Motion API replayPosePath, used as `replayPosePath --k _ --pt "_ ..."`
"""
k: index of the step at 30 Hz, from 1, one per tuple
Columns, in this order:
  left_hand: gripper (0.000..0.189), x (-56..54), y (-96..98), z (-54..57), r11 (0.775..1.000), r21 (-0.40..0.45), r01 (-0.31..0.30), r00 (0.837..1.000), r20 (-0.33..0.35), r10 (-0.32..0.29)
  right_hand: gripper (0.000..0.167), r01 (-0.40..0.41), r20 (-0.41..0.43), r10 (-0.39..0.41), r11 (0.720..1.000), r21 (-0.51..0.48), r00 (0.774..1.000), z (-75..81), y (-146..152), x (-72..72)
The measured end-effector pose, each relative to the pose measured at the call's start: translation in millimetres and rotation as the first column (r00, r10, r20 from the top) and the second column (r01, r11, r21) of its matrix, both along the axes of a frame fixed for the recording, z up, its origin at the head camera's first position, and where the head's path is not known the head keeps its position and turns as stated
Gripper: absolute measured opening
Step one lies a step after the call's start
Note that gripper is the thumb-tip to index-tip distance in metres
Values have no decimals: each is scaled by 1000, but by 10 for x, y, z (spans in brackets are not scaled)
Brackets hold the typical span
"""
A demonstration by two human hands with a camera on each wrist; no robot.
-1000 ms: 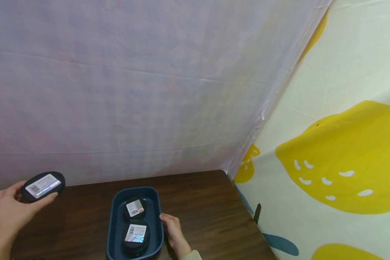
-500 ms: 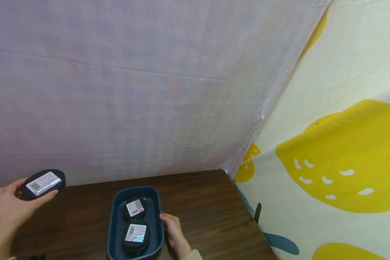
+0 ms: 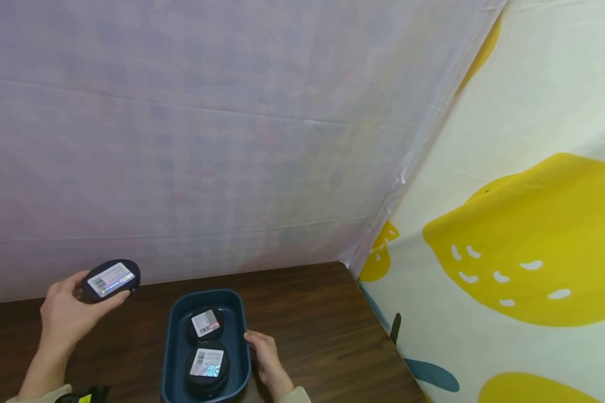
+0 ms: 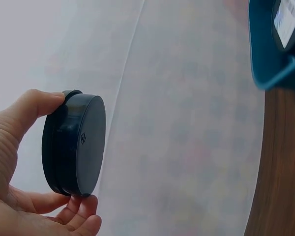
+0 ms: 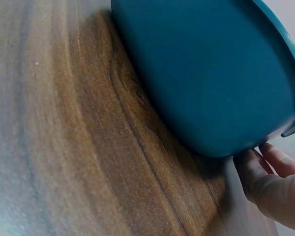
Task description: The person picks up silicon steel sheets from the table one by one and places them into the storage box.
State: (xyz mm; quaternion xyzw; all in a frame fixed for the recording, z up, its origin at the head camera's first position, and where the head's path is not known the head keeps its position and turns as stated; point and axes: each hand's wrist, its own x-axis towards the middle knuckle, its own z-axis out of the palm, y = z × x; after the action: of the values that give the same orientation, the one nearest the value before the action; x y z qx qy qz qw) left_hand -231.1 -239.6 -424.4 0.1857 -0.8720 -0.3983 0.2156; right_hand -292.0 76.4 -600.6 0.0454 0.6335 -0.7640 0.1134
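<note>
My left hand (image 3: 70,313) holds a round black container (image 3: 111,280) by its edge, above the table's left part. A white barcode label faces up on it in the head view. The left wrist view shows the container (image 4: 78,142) on edge, its flat underside bearing a small mark, thumb above and fingers below. A dark blue tray (image 3: 167,358) stands on the table, with labelled black round containers inside: one farther back (image 3: 205,324) and a nearer one (image 3: 206,369) that looks stacked. My right hand (image 3: 267,355) grips the tray's right side; the right wrist view shows fingertips at its lower edge.
The dark wooden table (image 3: 312,319) meets a pale checked cloth (image 3: 206,140) behind it. Along its right edge hangs a white cloth (image 3: 433,302) with yellow lemons. A dark strap with a yellow patch (image 3: 85,397) is on the left forearm.
My left hand has moved to the right with the black container, closer to the tray. My right hand stays at the tray's side, and the view has shifted slightly.
</note>
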Motion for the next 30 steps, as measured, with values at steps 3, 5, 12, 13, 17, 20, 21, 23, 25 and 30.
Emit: replayPosePath --k 3,5,12,13,17,20,21,23,25,30 --pt "82 -62 101 -20 1000 20 19 1000 5 -19 36 3 2 -3 1000 0 1000 -23 7 -8" --pt "82 -118 157 -55 1000 17 23 1000 0 -23 36 5 3 -5 1000 -6 1000 -23 11 -7" --pt "79 -184 407 -12 996 7 86 995 -42 -85 36 6 -15 -7 999 -33 1000 29 4 20" --pt "79 -194 436 -11 996 6 91 995 -45 -91 36 5 -18 -5 999 -37 1000 34 1 22" --pt "78 -220 542 -21 994 13 108 993 -46 -107 36 -7 -27 6 999 -43 1000 42 -7 29" --pt "78 -243 608 -35 992 11 127 991 -50 -126 36 -8 -29 7 999 -42 1000 37 -6 31" --pt "78 -250 630 -39 991 13 136 989 -51 -135 36 -5 -27 4 999 -41 1000 36 -3 31" --pt "79 -265 669 -48 988 18 154 986 -59 -153 36 -2 -29 1 999 -42 1000 37 0 30" --pt "79 -274 703 -52 986 24 167 984 -68 -165 37 0 -27 -1 999 -44 1000 38 1 29" --pt "77 -296 770 -64 982 36 183 980 -85 -179 38 -2 -31 1 999 -43 1000 41 1 33"
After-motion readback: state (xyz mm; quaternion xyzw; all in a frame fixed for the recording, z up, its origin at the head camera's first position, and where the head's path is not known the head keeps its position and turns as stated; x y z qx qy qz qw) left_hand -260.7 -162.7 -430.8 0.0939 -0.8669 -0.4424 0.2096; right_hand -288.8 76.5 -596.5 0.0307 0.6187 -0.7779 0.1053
